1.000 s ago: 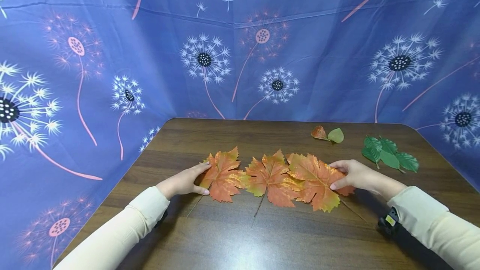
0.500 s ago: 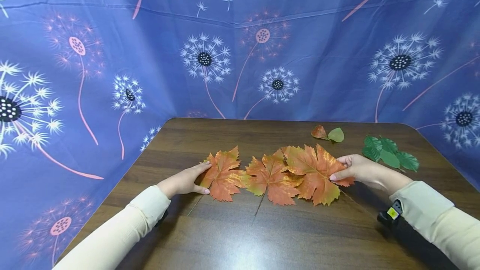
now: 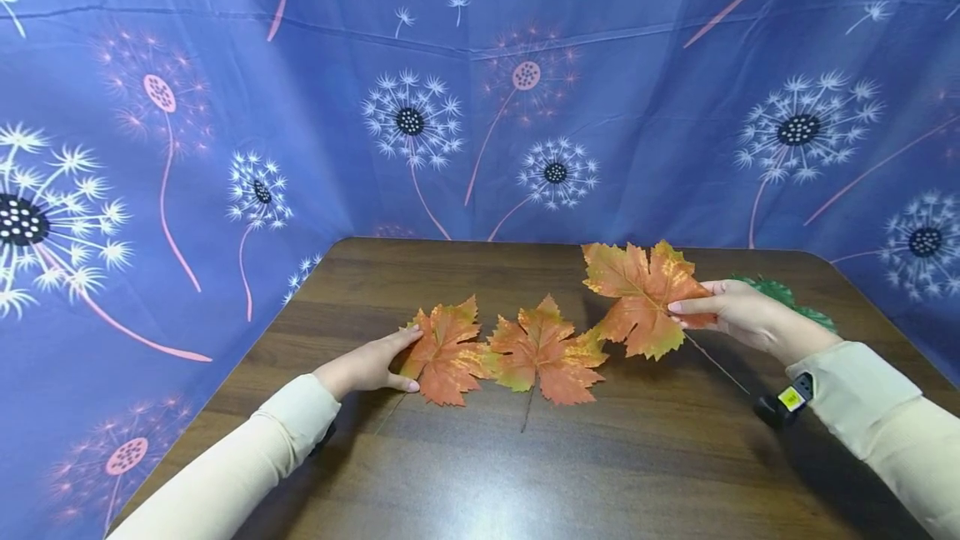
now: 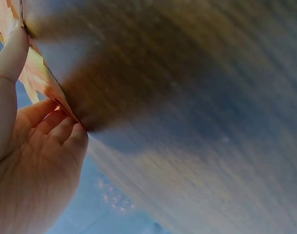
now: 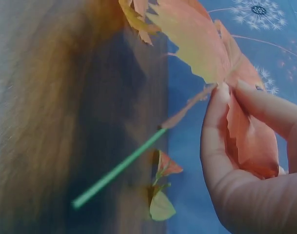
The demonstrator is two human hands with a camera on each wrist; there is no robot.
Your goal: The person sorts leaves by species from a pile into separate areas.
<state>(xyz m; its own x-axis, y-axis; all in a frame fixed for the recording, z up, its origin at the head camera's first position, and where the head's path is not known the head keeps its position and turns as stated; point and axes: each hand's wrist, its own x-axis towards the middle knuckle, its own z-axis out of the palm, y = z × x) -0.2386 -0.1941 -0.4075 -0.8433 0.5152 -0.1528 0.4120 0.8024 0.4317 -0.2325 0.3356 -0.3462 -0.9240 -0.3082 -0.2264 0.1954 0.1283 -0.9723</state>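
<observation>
Above the table, my right hand (image 3: 753, 317) pinches an orange artificial maple leaf (image 3: 637, 298) between thumb and fingers near its stem end. The right wrist view shows that leaf's stem (image 5: 119, 168), brown near the blade and green further down. My left hand (image 3: 369, 363) rests at the left edge of another orange maple leaf (image 3: 448, 357), thumb and fingers spread apart. In the left wrist view its fingertips (image 4: 80, 134) touch the leaf's rim at the tabletop. Between the hands lies a third orange maple leaf (image 3: 543, 357), flat, its stem pointing toward me.
Green leaves (image 3: 783, 294) lie at the table's right, partly behind my right hand. A small reddish leaf (image 5: 168, 163) and a small yellow-green leaf (image 5: 162, 207) appear in the right wrist view. Blue dandelion-print cloth (image 3: 465, 107) hangs behind the wooden table (image 3: 585, 473).
My right hand has lifted the right-hand maple leaf up and away from the table, off the middle leaf, now covering the small leaves behind. The middle leaf shifted slightly. My left hand stays put.
</observation>
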